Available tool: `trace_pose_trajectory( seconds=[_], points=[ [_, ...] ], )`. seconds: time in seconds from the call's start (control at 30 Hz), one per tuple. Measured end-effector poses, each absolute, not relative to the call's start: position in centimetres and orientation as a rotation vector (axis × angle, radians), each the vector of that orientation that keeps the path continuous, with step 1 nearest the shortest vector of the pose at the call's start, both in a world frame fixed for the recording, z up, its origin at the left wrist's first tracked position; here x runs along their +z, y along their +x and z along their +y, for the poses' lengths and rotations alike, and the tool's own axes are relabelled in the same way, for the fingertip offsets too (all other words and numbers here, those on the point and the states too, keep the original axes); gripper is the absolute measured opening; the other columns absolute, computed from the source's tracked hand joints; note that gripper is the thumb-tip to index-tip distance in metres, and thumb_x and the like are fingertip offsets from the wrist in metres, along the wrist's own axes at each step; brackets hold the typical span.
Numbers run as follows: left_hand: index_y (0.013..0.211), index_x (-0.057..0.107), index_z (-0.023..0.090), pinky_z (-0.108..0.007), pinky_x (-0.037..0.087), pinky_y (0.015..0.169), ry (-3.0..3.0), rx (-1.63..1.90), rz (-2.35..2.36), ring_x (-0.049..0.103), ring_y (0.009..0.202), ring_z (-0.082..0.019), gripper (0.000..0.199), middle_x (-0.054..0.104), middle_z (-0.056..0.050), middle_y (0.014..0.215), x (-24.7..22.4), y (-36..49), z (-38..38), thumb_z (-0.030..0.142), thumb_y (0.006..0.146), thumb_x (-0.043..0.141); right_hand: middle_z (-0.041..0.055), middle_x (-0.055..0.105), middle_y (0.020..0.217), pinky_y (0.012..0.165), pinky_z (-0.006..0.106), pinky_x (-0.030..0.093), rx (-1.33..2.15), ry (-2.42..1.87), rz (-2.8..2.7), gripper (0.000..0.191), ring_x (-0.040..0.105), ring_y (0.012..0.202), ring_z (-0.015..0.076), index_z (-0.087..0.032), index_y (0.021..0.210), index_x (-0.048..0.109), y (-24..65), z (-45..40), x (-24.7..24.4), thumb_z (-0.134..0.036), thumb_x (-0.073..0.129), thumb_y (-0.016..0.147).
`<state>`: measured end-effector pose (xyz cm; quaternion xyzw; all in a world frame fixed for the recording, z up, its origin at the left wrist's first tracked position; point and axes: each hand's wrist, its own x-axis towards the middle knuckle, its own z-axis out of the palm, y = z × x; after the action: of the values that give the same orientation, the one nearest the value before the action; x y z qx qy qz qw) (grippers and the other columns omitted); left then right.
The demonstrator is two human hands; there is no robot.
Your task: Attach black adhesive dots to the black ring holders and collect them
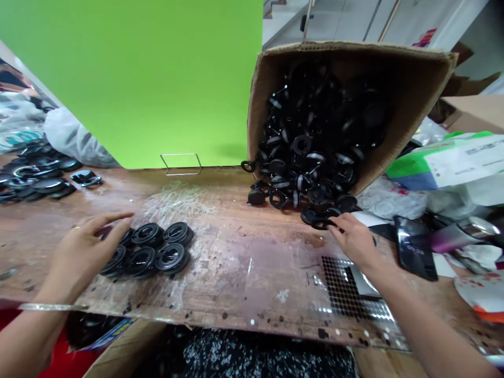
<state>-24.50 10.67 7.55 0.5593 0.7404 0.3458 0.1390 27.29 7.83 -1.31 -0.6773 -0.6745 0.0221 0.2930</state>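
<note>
1. Head view: the right hand (352, 239) reaches over the right part of the counter (252, 286), its thumb and fingers nearly together at the rim of a black ring (321, 228). It appears to have hold of that rim, though the fingers partly hide the contact.
2. The black ring lies at the right hand's fingertips, on the counter just in front of the cardboard box (409, 115), whose open side faces the near edge. Other black parts (301, 144) fill the box and spill from its mouth beside the ring.
3. The ring looks light and stiff, probably plastic. Its smooth face may be slippery, so the raised rim seems the best place to pinch; neighbouring parts could snag on it.
4. The left hand (81, 249) is loosely spread over the left part of the counter, thumb and forefinger apart, gripping nothing that shows. Whether its fingers touch anything below cannot be told.
5. Just beside its fingertips, towards the counter's middle, six black round pieces (172, 257) stand in two rows of three, nearer the near edge than the far one. They look rigid and easy to take by their ridged sides.
</note>
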Motion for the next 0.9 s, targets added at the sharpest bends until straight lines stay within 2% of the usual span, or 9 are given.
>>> trace_pose_trajectory(
  seconds=[0.1,0.2,0.27,0.33,0.4,0.47,0.6,0.73,0.9],
  points=[
    [0.093,0.071,0.026,-0.029,0.046,0.084,1.670,1.087,1.816,0.059,0.096,-0.023,0.023,0.071,0.001,0.097,7.7,-19.0,8.8,0.045,0.080,0.065,0.0128,0.060,0.118,0.082,0.034,0.054,0.101,-1.678,-1.729,0.028,0.062,0.103,0.0230,-0.017,0.098,0.071,26.4,6.0,-0.1,-0.037,0.054,0.088],
    [0.091,0.073,0.022,-0.033,0.049,0.086,1.435,0.924,1.485,0.063,0.093,-0.022,0.024,0.073,-0.003,0.093,6.3,-13.7,7.2,0.043,0.081,0.070,0.0088,0.067,0.114,0.089,0.035,0.054,0.467,-1.534,-1.512,0.024,0.063,0.105,0.0221,-0.021,0.097,0.072,24.2,3.8,1.5,-0.038,0.063,0.084],
    [0.101,0.072,0.021,-0.036,0.047,0.094,1.262,0.843,1.197,0.063,0.102,-0.023,0.028,0.072,-0.007,0.105,5.0,-10.1,6.1,0.041,0.083,0.069,0.0064,0.071,0.104,0.093,0.037,0.052,0.886,-1.419,-1.286,0.021,0.066,0.100,0.0214,-0.022,0.095,0.073,22.2,2.2,2.5,-0.037,0.071,0.080],
    [0.126,0.061,0.026,-0.035,0.043,0.101,1.034,0.823,0.900,0.057,0.118,-0.023,0.049,0.062,-0.009,0.129,3.7,-6.5,4.8,0.037,0.080,0.074,0.0061,0.072,0.103,0.092,0.038,0.052,1.289,-1.250,-1.071,0.021,0.068,0.097,0.0211,-0.022,0.094,0.072,20.3,0.9,3.3,-0.036,0.074,0.078],
    [0.136,0.052,0.029,-0.034,0.046,0.097,0.771,0.752,0.647,0.059,0.115,-0.023,0.064,0.059,-0.010,0.133,2.5,-3.3,3.6,0.039,0.078,0.076,0.0073,0.071,0.108,0.089,0.039,0.054,1.580,-1.075,-0.928,0.022,0.069,0.094,0.0216,-0.021,0.094,0.071,18.9,-0.1,3.8,-0.036,0.075,0.078],
    [0.128,0.058,0.022,-0.030,0.049,0.087,0.606,0.690,0.544,0.064,0.102,-0.021,0.056,0.064,-0.012,0.121,1.6,-1.2,2.6,0.041,0.078,0.075,0.0079,0.070,0.108,0.086,0.040,0.055,1.692,-1.015,-0.914,0.024,0.069,0.094,0.0221,-0.021,0.098,0.070,18.5,-0.7,4.1,-0.037,0.072,0.080],
    [0.098,0.065,0.017,-0.027,0.051,0.072,0.500,0.740,0.659,0.065,0.080,-0.018,0.033,0.068,-0.008,0.091,0.7,-0.7,2.2,0.044,0.081,0.072,0.0052,0.070,0.095,0.080,0.036,0.055,1.281,-1.393,-1.201,0.025,0.069,0.086,0.0196,-0.023,0.105,0.065,20.4,-1.7,3.2,-0.039,0.062,0.087],
    [0.086,0.059,0.018,-0.022,0.046,0.054,0.403,0.863,0.763,0.057,0.063,-0.013,0.033,0.059,-0.002,0.071,0.7,-2.6,2.9,0.049,0.082,0.067,0.0018,0.061,0.074,0.062,0.029,0.048,0.656,-1.720,-1.697,0.017,0.060,0.066,0.0160,-0.021,0.076,0.061,22.6,-3.5,-0.1,-0.029,0.052,0.089],
    [0.081,0.056,0.018,-0.017,0.037,0.041,0.494,0.939,0.919,0.051,0.054,-0.011,0.039,0.055,0.000,0.066,0.9,-3.6,3.2,0.056,0.083,0.061,0.0041,0.056,0.082,0.065,0.029,0.046,0.373,-1.802,-1.908,0.018,0.058,0.070,0.0161,-0.020,0.078,0.056,22.6,-5.5,-4.3,-0.017,0.042,0.089]
  ],
)
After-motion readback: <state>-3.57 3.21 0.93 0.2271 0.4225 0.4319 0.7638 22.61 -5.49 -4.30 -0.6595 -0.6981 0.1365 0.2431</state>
